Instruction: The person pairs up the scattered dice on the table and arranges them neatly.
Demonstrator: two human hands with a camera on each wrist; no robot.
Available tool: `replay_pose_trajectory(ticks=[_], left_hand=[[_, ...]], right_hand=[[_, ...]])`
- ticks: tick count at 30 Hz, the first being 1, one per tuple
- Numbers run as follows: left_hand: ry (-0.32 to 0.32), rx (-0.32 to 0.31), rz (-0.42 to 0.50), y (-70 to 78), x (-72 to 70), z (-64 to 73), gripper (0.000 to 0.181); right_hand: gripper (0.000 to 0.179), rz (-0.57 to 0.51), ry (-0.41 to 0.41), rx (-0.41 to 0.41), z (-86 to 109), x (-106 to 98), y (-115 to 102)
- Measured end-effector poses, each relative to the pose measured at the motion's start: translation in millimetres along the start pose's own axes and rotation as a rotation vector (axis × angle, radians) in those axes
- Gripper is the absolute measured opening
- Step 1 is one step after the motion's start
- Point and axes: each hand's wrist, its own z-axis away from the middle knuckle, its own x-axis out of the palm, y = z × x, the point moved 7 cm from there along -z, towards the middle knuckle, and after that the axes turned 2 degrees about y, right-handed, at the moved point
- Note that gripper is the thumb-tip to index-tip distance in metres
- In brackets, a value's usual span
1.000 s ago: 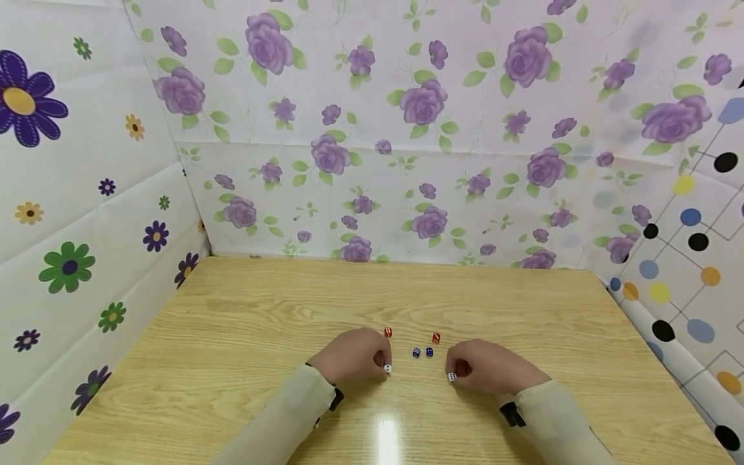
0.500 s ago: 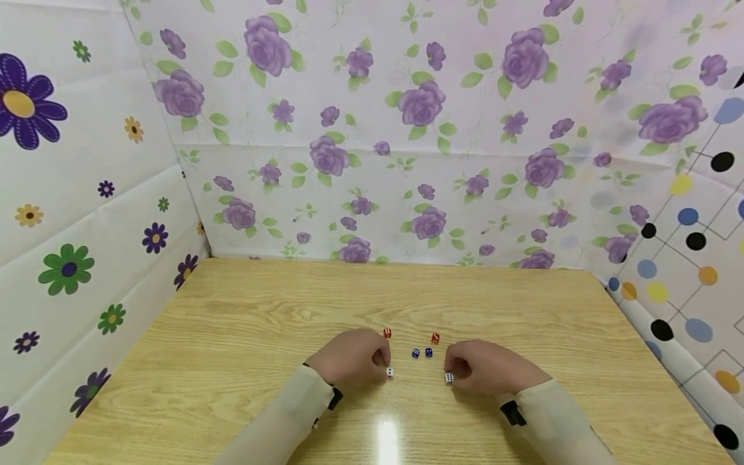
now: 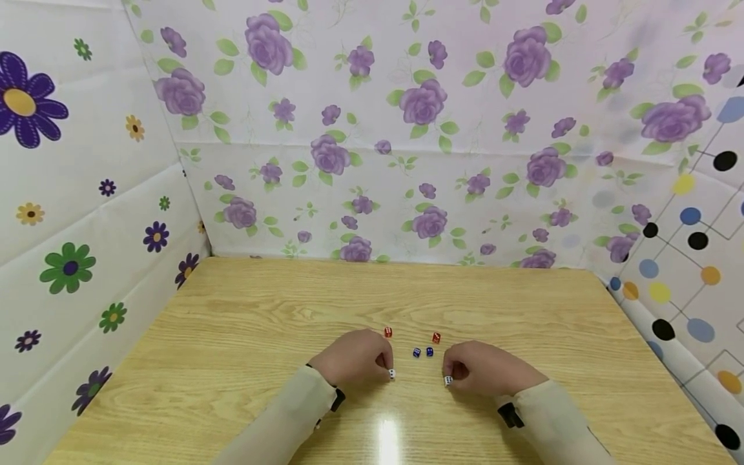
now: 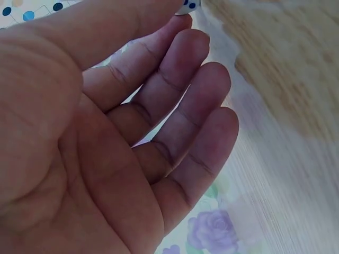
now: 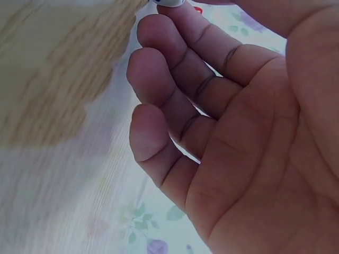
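Note:
My left hand (image 3: 356,357) pinches a white die (image 3: 392,374) between thumb and index finger, low over the table. In the left wrist view only a corner of that white die (image 4: 189,6) shows at the top, while the other fingers (image 4: 206,95) curve loosely. Across from it, my right hand (image 3: 487,368) pinches a second white die (image 3: 448,381) at its fingertips. The right wrist view catches just the lower edge of this white die (image 5: 170,2). Whether either die touches the tabletop I cannot tell.
Two blue dice, one left (image 3: 416,352) and one right (image 3: 429,352), lie close together between the hands. Farther back sit two red dice, one left (image 3: 388,332) and one right (image 3: 436,337). Patterned sheets (image 3: 372,213) border the wooden table (image 3: 261,290).
The white die in my left hand has shifted slightly right and nearer to me. The one in my right hand has shifted slightly left and nearer. The red and blue dice stay put.

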Motion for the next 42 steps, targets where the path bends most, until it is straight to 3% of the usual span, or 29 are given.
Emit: replay_pose_trajectory(ticks=[9,22,42], left_hand=[[-0.018,0.040,-0.024,5.5,5.8,-0.5,0.005],[-0.005,0.052,-0.028,12.3,-3.4,1.2,0.005],[-0.039,0.074,-0.041,17.1,4.7,0.7,0.009]], right_hand=[[0.009,-0.030,-0.016,-0.024,-2.8,5.4,-3.6],[0.010,-0.051,-0.015,-0.011,-0.4,2.0,0.7],[0.009,-0.070,-0.025,-0.057,-4.7,7.8,-7.8]])
